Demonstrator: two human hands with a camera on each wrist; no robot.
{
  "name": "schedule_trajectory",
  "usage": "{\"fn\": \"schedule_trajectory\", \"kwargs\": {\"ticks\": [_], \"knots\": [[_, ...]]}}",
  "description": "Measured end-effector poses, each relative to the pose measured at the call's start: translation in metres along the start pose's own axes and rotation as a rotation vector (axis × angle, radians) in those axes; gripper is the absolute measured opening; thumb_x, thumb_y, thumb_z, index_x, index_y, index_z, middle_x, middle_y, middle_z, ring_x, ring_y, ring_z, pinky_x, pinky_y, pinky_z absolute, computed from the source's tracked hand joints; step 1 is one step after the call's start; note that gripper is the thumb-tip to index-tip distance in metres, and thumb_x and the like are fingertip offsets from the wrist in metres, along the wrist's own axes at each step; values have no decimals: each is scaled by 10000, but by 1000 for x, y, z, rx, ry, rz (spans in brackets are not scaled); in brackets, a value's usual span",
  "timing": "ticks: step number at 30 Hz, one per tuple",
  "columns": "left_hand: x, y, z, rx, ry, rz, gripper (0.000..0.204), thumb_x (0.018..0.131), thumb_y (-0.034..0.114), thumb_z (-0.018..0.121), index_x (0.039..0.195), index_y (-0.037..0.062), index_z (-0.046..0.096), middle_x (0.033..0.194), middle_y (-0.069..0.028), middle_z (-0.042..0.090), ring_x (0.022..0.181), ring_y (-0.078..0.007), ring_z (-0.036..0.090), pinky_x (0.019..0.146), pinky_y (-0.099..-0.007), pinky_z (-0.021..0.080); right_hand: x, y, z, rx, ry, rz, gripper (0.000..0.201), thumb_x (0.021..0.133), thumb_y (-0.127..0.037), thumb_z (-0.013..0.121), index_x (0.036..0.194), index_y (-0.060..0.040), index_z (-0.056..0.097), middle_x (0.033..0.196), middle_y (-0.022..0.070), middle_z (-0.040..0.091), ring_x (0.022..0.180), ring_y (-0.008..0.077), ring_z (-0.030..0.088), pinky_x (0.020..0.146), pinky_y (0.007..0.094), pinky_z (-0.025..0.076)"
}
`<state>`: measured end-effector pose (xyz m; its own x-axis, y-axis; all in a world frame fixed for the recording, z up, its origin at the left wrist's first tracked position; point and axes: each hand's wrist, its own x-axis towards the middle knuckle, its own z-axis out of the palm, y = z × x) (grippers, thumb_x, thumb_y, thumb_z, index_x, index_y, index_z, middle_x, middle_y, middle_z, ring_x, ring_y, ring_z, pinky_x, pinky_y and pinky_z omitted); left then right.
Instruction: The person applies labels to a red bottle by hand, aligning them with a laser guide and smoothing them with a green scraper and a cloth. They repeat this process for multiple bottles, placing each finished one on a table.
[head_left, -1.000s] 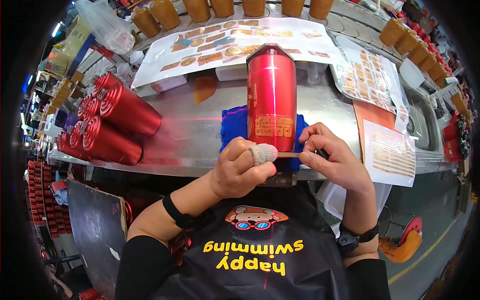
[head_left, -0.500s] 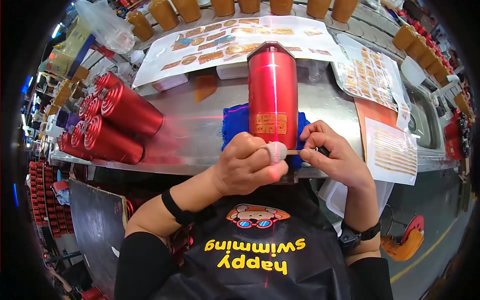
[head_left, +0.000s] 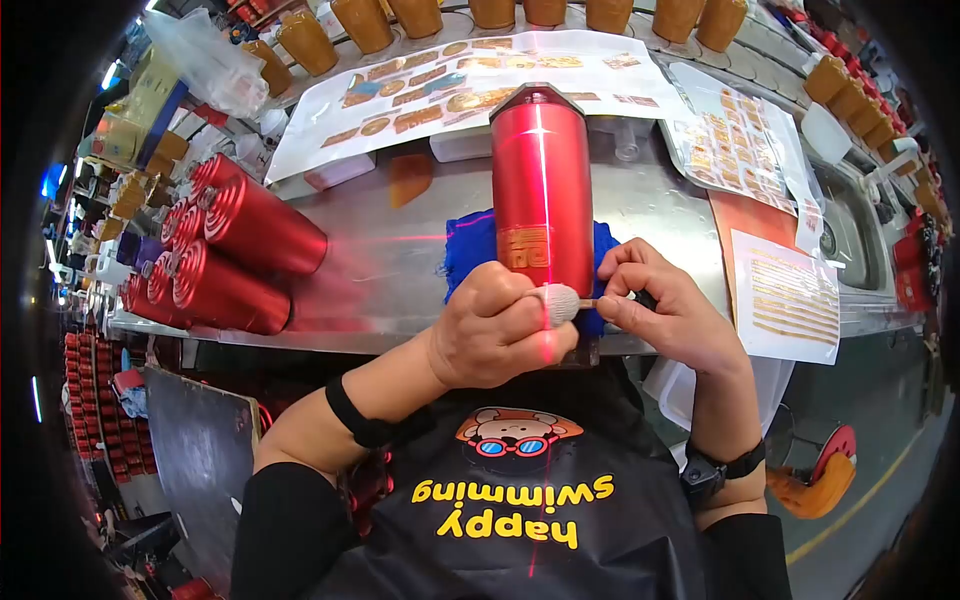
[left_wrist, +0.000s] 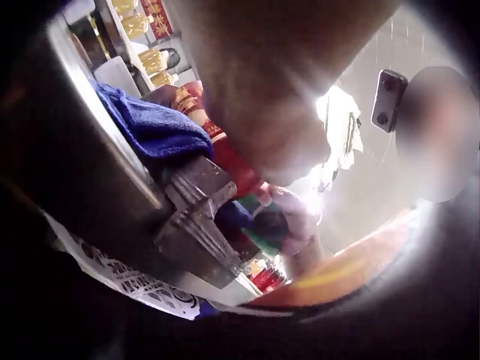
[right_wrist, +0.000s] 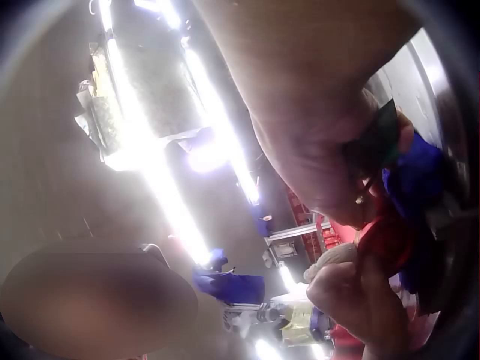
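Observation:
A red canister [head_left: 543, 180] with a dark angular far end and a gold emblem [head_left: 526, 250] lies over a blue cloth [head_left: 470, 245], its near end toward the person. At that near end my left hand [head_left: 490, 325] grips the canister's edge, fingers curled, with a pale knitted cover [head_left: 562, 305] on one finger. From beside the cover a short, thin gold strip [head_left: 587, 303] runs to my right hand [head_left: 665, 310], which pinches it between thumb and finger. Something dark [head_left: 646, 299] shows among the right fingers. The strip's other end is hidden by the left hand.
More red canisters [head_left: 235, 275] are stacked on the steel table's left. A white sheet [head_left: 310, 150] with gold stickers lies behind. To the right are a sticker sheet [head_left: 735, 150], a sheet of gold strips [head_left: 790, 340] and a sink [head_left: 860, 250]. Brown containers [head_left: 610, 12] line the back.
The canister has turned, so its gold emblem has shifted left. My left hand has moved slightly right toward the right hand, and less of the strip shows between them.

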<state>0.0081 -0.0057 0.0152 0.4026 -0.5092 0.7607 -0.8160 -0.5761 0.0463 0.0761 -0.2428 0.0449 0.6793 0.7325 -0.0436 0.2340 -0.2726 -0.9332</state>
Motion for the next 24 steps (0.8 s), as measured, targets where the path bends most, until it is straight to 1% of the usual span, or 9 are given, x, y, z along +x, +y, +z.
{"fn": "schedule_trajectory", "kwargs": {"ticks": [2,5,8,11,14,17,20,23,24], "knots": [[-7,1,6,-16,93,-58,270,689,147,706,948,158,630,986,-8,632,841,-203,519,631,-329,443,0,-3,0,40,-3,35,195,908,-176,684,812,-24,610,1087,52,502,935,117,497,763,253,434],[-9,3,7,-8,110,-74,263,683,142,712,934,162,637,988,-9,634,848,-204,520,631,-330,443,2,0,3,18,55,-27,186,860,-181,701,812,-13,636,974,100,549,959,237,536,847,332,437],[3,2,2,19,18,-12,260,672,155,713,921,175,639,982,4,628,843,-198,512,631,-333,443,3,-2,0,15,-21,51,194,910,-175,685,813,-24,612,1090,49,501,915,114,502,748,249,441],[4,0,4,19,4,12,264,664,166,713,918,174,637,979,7,627,827,-196,505,631,-331,432,3,-1,3,13,42,-13,186,861,-186,703,818,-16,644,975,107,550,953,253,534,848,335,438],[-8,0,5,5,73,-40,268,656,164,718,911,173,637,977,4,627,825,-195,506,629,-327,429,2,-1,3,4,59,-30,186,859,-184,706,810,-17,639,975,108,550,952,252,533,848,337,435],[-4,3,4,14,67,-48,272,656,152,730,912,167,637,981,-2,629,828,-199,506,627,-326,429,3,0,4,25,50,-20,184,858,-182,706,808,-18,637,975,108,550,954,252,532,853,338,432],[8,4,1,54,-1,11,270,656,144,736,906,168,635,1002,-5,635,830,-203,507,622,-325,432,3,-2,1,-21,-7,27,190,911,-186,684,819,-31,624,1082,45,505,958,115,491,797,252,427],[7,2,4,55,15,28,261,662,146,729,902,182,634,958,15,609,832,-200,504,616,-317,434,3,-2,2,-6,-1,21,193,906,-189,688,818,-31,623,1076,49,509,967,126,494,813,262,423],[3,2,5,47,39,-1,258,661,149,726,900,188,634,936,21,593,832,-196,502,616,-314,434,3,-1,3,-19,28,-11,192,891,-192,695,816,-29,628,1046,68,525,965,175,505,831,293,425]]}}
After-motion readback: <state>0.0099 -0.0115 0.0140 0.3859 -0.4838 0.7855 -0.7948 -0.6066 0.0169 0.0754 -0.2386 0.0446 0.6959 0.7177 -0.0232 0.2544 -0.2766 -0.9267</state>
